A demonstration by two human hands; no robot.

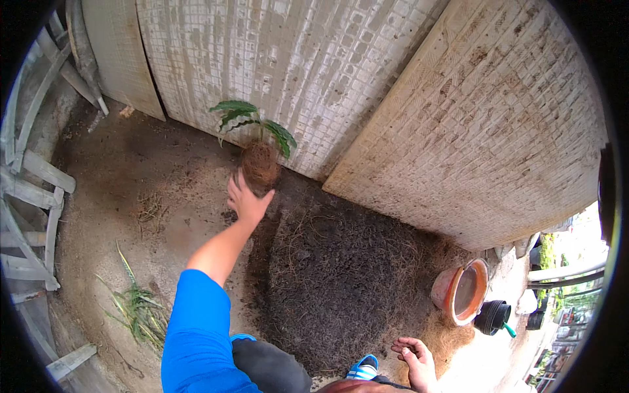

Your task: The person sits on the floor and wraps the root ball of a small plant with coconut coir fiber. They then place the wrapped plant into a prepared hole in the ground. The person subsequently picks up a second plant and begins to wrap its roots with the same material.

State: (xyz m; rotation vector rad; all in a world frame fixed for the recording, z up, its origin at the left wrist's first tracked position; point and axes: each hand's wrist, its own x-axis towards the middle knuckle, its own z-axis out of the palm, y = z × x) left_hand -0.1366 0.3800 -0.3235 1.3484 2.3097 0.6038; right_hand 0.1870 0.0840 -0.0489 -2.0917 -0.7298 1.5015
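Note:
Before me, my left hand reaches toward the base of the wall. Its thumb and fingers span the near end of a brown, fibrous root ball. A small plant with dark green, wavy-edged leaves grows from that ball, its foliage close to the wall panel. Some blur hides the exact finger contact. My right hand is low in the view, beside the near edge of a dark soil and fibre heap; its fingers are loosely bent and apart, with nothing in them.
Textured, pale panels stand along the far side. An orange-rimmed bucket and stacked black plastic pots are at the right. Cut leaves lie on the floor at left, near wooden slats. A blue-and-white sandal borders the soil.

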